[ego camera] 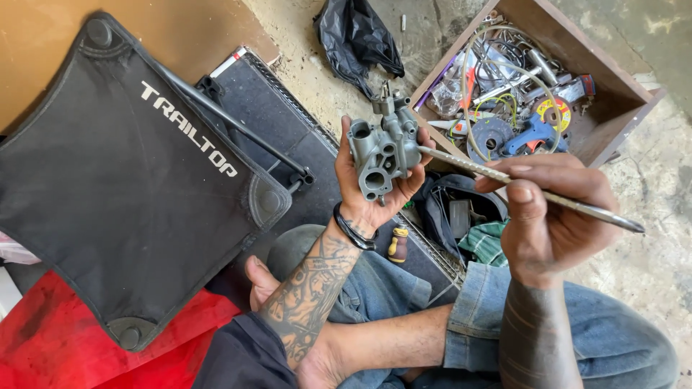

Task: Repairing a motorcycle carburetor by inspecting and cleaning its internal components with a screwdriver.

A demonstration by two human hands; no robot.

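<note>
A head-mounted view looks down on a person seated cross-legged on a concrete floor. At nine o'clock a black folded fabric seat (pixel 122 180) with white lettering is laid over a red sheet (pixel 65 346), and a black rod (pixel 231 130) runs along its upper edge. Near the centre the left hand (pixel 371 191), tattooed along the forearm and ringed by a black wristband (pixel 353 230), is raised with its palm up; its fingers are wrapped around a grey cast-metal carburettor body (pixel 382 148), which is clamped between thumb and fingertips. Below it, at six o'clock, a small brown bottle (pixel 398 245) is stood on a dark mat. At twelve o'clock a crumpled black plastic bag (pixel 357 39) is seen on the floor. At three o'clock the right hand (pixel 551 212) is closed pen-fashion on a thin metal rod (pixel 526 189) — its tip is touched to the carburettor's right side. At one o'clock a wooden box (pixel 613 119) is filled with wires, tubing and small parts — none can be told apart clearly.
</note>
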